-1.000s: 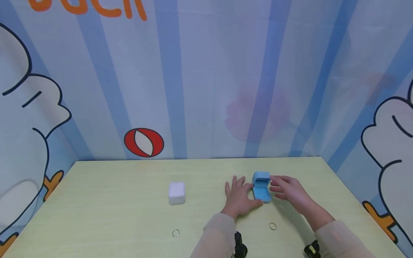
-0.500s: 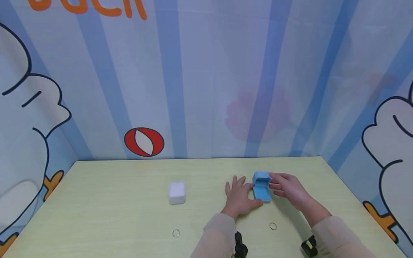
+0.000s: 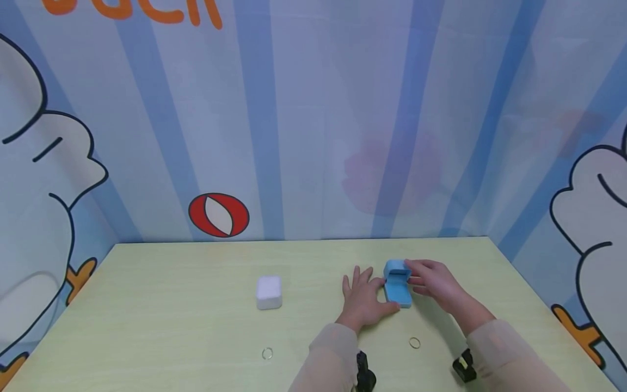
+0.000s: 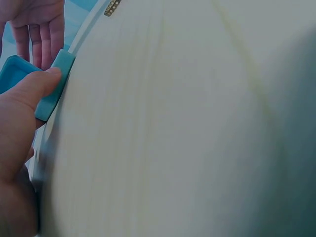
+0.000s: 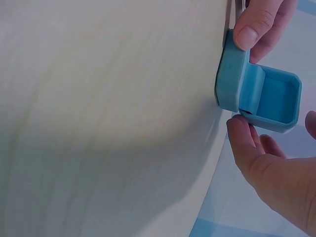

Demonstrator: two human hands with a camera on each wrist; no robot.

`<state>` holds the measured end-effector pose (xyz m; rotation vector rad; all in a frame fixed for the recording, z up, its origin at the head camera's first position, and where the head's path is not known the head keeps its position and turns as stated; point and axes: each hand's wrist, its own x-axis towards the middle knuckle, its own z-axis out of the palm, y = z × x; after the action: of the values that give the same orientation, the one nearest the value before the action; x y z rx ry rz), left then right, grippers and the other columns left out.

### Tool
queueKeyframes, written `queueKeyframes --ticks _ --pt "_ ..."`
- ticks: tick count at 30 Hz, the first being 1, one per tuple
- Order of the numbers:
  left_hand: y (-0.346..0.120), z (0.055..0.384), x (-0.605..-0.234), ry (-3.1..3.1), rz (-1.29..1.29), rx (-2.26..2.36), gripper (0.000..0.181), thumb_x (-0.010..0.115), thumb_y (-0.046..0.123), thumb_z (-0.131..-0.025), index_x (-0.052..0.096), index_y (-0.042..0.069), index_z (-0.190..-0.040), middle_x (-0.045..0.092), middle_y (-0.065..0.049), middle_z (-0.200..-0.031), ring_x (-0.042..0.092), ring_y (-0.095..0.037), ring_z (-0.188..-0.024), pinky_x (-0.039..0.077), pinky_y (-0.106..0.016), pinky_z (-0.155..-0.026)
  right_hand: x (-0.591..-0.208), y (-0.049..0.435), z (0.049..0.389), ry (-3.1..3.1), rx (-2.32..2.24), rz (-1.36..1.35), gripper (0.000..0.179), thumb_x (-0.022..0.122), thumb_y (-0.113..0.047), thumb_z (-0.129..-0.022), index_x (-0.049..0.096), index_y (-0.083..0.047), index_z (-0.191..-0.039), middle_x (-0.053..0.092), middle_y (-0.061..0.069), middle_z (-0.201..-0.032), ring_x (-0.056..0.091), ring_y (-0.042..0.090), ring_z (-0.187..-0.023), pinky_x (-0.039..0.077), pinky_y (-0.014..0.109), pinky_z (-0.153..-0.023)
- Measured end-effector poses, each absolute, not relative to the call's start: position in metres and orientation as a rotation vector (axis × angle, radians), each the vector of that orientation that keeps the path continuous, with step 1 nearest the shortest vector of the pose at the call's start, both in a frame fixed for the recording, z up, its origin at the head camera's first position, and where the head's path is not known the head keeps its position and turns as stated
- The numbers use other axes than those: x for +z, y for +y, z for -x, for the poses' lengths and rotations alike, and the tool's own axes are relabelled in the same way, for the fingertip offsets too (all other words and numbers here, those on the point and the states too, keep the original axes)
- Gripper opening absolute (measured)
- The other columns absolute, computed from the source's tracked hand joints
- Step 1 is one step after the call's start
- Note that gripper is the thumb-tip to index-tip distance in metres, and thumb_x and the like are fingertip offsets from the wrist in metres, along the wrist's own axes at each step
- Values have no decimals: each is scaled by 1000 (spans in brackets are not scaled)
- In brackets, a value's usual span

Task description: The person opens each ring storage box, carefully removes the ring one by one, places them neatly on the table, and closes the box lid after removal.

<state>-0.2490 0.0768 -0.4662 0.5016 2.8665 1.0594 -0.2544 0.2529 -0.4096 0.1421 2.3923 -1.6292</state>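
A light-blue ring box (image 3: pixel 398 295) stands with its lid raised at the right of the table, its hollow facing me. My left hand (image 3: pixel 363 305) holds the base from the left; the thumb presses the front edge, plain in the right wrist view on the box (image 5: pixel 231 74). At the box's right side is my right hand (image 3: pixel 439 284), fingers loosely extended and their tips at the lid. In the right wrist view that hand (image 5: pixel 279 175) has its fingertips by the hinge corner; firm contact cannot be made out. A thin ring (image 3: pixel 410 344) lies nearer to me, between my forearms.
Left of centre sits a small pale lilac-white box (image 3: pixel 269 294). Another thin ring (image 3: pixel 263 355) lies in front of it. The pale wooden table (image 3: pixel 186 305) ends at a blue striped curtain (image 3: pixel 318 136) with cartoon prints.
My right hand has shifted slightly left, bringing its fingertips closer to the ring box's lid. The left hand and the ring box keep their places.
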Motion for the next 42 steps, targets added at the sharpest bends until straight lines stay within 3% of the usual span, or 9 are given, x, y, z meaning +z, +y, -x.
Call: queueKeyframes --ticks 13,28,42 --pt "77 251 -468 2870 -504 1045 62 67 53 -80 57 17 -129 34 -7 -152 11 -33 -147 4 -57 -115 -410 249 262 2401 -1577 -120 74 47 -43 -97 28 15 -139 38 35 -139 50 43 -123 48 44 -96" --pt "78 250 -468 2871 -499 1040 61 67 52 -80 58 16 -129 34 -8 -151 12 -34 -146 5 -58 -115 -411 253 264 2425 -1495 -40 75 46 -44 -97 26 13 -141 36 34 -141 48 43 -124 48 46 -97" --pt "78 250 -470 2888 -516 1037 61 68 52 -80 58 15 -128 35 -9 -151 13 -35 -146 6 -59 -114 -416 256 265 2387 -1539 21 66 45 -39 -99 30 12 -138 40 34 -137 51 43 -122 48 47 -97"
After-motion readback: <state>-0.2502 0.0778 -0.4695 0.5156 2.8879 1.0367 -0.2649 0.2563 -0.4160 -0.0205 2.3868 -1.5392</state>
